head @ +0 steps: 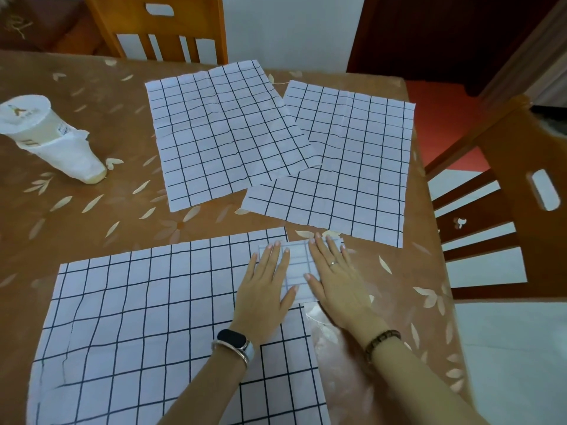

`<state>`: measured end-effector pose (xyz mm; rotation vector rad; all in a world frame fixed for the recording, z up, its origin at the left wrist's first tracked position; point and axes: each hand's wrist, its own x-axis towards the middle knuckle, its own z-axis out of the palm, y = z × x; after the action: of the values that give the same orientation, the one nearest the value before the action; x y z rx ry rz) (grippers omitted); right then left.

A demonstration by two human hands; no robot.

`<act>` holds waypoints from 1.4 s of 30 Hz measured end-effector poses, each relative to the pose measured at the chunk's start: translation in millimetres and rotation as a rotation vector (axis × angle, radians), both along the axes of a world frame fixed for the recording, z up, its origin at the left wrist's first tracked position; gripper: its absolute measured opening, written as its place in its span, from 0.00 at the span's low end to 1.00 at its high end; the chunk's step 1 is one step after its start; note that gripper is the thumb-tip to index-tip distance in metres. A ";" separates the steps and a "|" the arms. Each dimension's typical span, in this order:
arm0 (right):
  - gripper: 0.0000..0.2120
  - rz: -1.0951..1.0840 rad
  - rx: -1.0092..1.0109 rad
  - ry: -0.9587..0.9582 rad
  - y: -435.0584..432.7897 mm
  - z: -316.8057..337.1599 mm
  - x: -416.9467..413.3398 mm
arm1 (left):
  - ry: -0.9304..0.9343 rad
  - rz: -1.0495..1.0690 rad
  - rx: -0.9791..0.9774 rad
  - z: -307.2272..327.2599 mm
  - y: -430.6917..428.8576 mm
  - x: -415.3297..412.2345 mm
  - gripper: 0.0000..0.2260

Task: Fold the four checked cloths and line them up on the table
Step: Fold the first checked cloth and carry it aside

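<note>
Standing at the far left of the table [92,228] is a plastic cup [46,139] with a white bag bunched round it. Nearest the camera, a large checked cloth [138,317] lies spread flat. Beyond it, two more unfolded checked cloths lie open: the middle cloth [221,133] overlaps the edge of the right-hand cloth [352,167]. A small folded cloth [299,268] sits on the near cloth's far right corner, partly over the bare table. The left hand [264,289] lies flat, fingers spread, palm down on the folded cloth's left edge and the big cloth beneath. The right hand [337,277], also flat and open, presses the folded cloth's right side. Neither hand grips anything. Wooden chairs stand at the far side [159,29] and the right [506,194].
</note>
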<state>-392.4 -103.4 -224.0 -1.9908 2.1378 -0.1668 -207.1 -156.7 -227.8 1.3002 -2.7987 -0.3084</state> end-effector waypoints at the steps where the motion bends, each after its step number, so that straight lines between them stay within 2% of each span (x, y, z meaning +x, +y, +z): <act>1: 0.31 -0.023 0.003 0.007 1.6 0.4 -3.6 | -0.002 0.015 -0.003 0.0 0.2 3.0 0.30; 9: 0.31 -0.051 0.041 0.001 5.4 10.2 -11.6 | -0.006 0.046 -0.019 0.2 -2.8 14.7 0.31; 13: 0.30 -0.006 -0.014 -0.040 7.7 16.6 5.5 | 0.042 0.034 -0.003 4.6 2.1 8.9 0.29; 24: 0.29 -0.036 0.051 -0.097 16.7 5.3 7.6 | 0.079 0.060 0.049 -2.0 5.4 14.1 0.27; 28: 0.29 -0.038 0.033 -0.122 13.1 13.4 6.9 | 0.123 0.099 0.079 4.3 5.1 16.2 0.31; 32: 0.23 -0.084 -0.086 -0.213 0.8 30.2 0.2 | 0.170 0.069 0.070 13.8 9.9 20.9 0.37; 35: 0.20 -0.096 -0.145 -0.227 -15.5 38.8 -6.8 | 0.225 0.071 0.082 19.1 15.6 22.8 0.35; 42: 0.19 -0.072 -0.036 -0.181 -40.1 48.1 -9.5 | 0.345 0.198 0.055 21.2 19.6 17.6 0.30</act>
<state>-401.9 -143.5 -176.0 -1.8407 2.1059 -0.3853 -189.5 -137.1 -206.5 1.3702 -2.3739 -0.5446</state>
